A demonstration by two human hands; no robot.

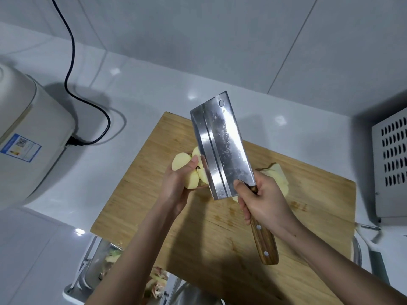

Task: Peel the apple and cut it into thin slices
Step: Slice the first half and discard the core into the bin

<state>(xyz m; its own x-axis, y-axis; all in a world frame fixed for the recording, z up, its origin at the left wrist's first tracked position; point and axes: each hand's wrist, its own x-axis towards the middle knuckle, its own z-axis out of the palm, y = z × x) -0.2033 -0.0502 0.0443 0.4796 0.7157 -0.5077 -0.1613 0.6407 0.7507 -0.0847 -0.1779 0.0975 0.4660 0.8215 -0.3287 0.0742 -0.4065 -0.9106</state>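
we work above the cutting board (220,238) at the counter's (154,95) near edge. our right hand (262,201) grips the cleaver (222,146), long axis pointing away; its edge meets the peeled apple piece (190,172), clasped just left of it in the fingers of our left hand (178,188).

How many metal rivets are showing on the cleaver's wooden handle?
2: one rivet just below the right hand, another near the butt end of the handle. The hand's grip may hide more.
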